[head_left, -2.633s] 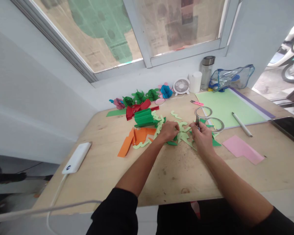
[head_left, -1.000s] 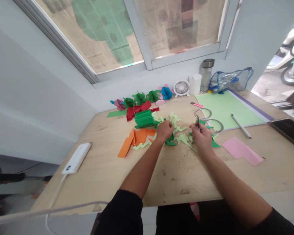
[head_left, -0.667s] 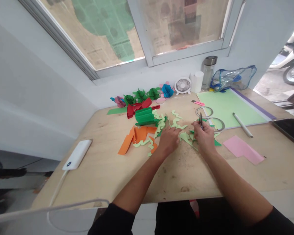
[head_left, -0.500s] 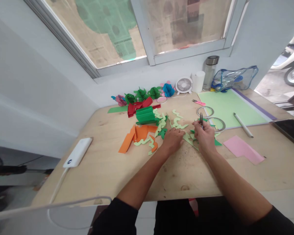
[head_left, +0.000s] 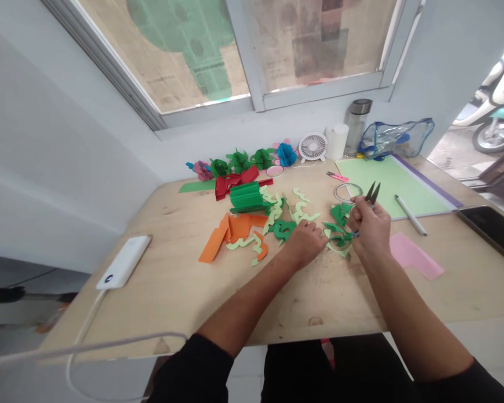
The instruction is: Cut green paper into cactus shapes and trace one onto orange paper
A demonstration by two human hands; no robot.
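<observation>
My right hand (head_left: 367,226) is closed on a pair of scissors (head_left: 374,193), blades pointing up and slightly apart. Beside it lie dark green paper scraps (head_left: 339,214) and a pale green scrap (head_left: 340,252). My left hand (head_left: 306,243) rests low over the table with its fingers curled together; whatever may be under the fingertips is hidden. Just beyond the left hand are wavy pale green paper cutouts (head_left: 304,214). A curled dark green paper piece (head_left: 282,228) lies by its left side.
Folded green paper (head_left: 247,197), orange paper (head_left: 213,239) and red paper (head_left: 235,182) lie on the left. Paper flowers (head_left: 240,161), a small fan (head_left: 313,146) and a bottle (head_left: 357,127) line the wall. A pen (head_left: 410,215), pink paper (head_left: 418,256) and phone (head_left: 493,232) lie right.
My right hand has lifted and moved right with the scissors, whose blades have spread. My left hand has shifted slightly right and down. More of the dark green scraps shows between the hands.
</observation>
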